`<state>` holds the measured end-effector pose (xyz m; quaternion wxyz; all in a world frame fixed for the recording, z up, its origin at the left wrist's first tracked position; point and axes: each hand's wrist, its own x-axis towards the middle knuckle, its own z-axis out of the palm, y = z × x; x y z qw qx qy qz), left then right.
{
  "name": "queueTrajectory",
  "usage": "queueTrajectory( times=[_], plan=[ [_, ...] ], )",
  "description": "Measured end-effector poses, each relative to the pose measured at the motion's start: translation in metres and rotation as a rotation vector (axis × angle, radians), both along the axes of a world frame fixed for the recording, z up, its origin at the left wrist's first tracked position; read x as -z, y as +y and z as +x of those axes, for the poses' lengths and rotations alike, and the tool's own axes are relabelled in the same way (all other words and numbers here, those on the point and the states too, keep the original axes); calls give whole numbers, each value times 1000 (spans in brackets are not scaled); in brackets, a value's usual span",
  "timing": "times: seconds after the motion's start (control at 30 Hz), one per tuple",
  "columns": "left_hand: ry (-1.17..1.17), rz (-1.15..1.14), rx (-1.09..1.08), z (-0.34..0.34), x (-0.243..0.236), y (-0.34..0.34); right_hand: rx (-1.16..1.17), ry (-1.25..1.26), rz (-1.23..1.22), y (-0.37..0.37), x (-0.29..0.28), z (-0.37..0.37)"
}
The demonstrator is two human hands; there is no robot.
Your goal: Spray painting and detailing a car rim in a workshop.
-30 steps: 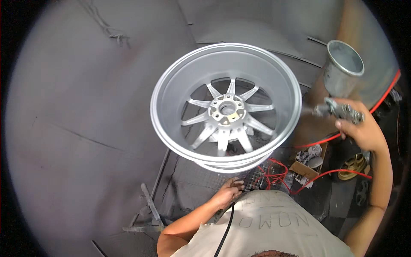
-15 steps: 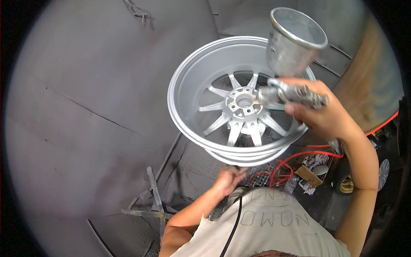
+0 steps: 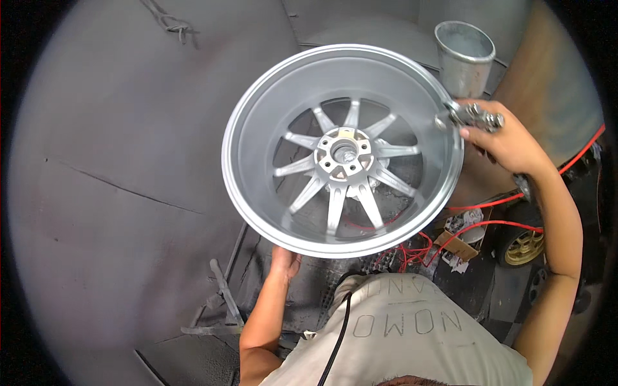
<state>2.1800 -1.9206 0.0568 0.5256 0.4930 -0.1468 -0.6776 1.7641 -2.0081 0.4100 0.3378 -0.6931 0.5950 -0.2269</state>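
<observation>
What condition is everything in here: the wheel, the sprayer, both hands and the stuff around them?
Silver wheel: without a tyre, hollow side toward the camera.
Spray gun: held; whether it is spraying is unclear.
Metal cup: open-topped, no lid.
Right hand: closed around the gun.
Left hand: below the wheel's near edge, fingers partly hidden.
Red hose: loosely curved.
Cardboard box: open, crumpled paper inside.

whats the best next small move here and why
Perhaps ease the spray gun slightly rightward, clear of the silver wheel: the right hand grips it with its front end overlapping the wheel's right rim in this view, and whether they touch is unclear.
</observation>
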Motion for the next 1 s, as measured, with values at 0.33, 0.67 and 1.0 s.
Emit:
queueTrajectory(
  times=[0.33, 0.67, 1.0],
  plan=[
    [-439, -269, 1014, -132, 15, 64, -103, -62, 261, 84, -8, 5],
    [-221, -277, 1105, -126, 6, 52, -130, -239, -95, 20, 14, 32],
    [11, -94, 253, -33, 7, 21, 15, 191, 66, 34, -10, -14]
  ],
)
